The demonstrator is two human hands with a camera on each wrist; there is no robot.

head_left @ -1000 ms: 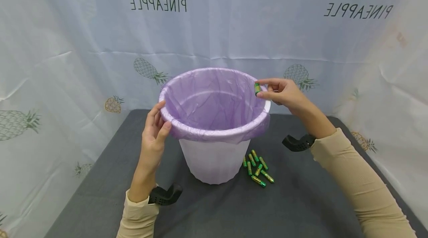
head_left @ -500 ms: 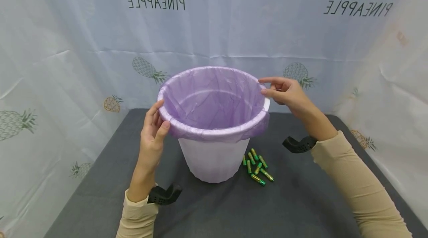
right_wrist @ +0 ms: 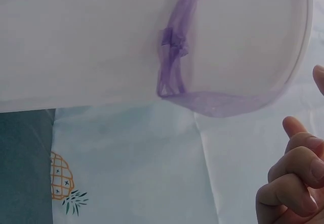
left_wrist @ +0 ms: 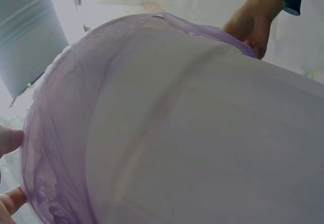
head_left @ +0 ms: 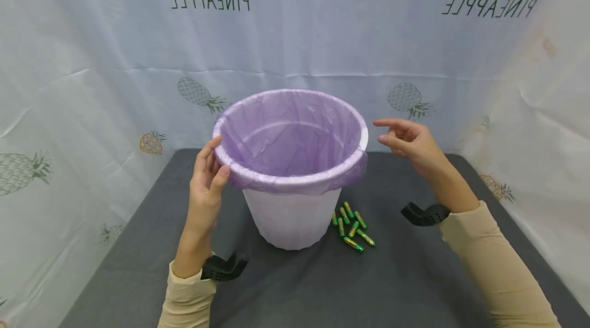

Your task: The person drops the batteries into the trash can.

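A white trash can (head_left: 291, 215) stands mid-table, lined with a purple plastic bag (head_left: 295, 151) folded over its rim. At the rim's left side my left hand (head_left: 206, 192) holds on with thumb and fingertips. To the right of the rim, apart from it, is my right hand (head_left: 410, 143). Its index finger and thumb are extended with a gap between them, while the other fingers are bent; it holds nothing. Several green-and-gold batteries (head_left: 353, 244) lie loose on the table by the can's right side. In the right wrist view, a bunched part of the bag (right_wrist: 174, 49) hangs outside the can.
Dark grey cloth covers the table (head_left: 295, 292). White curtains (head_left: 295, 36) printed with pineapples surround it at the back and both sides. A black wrist mount (head_left: 225, 266) projects from the left wrist, another wrist mount (head_left: 425, 214) from the right.
One second ago my right hand pinched a battery at the can's rim; it has let go, and the battery is out of sight. That hand then moved right, off the rim. My left hand stayed.
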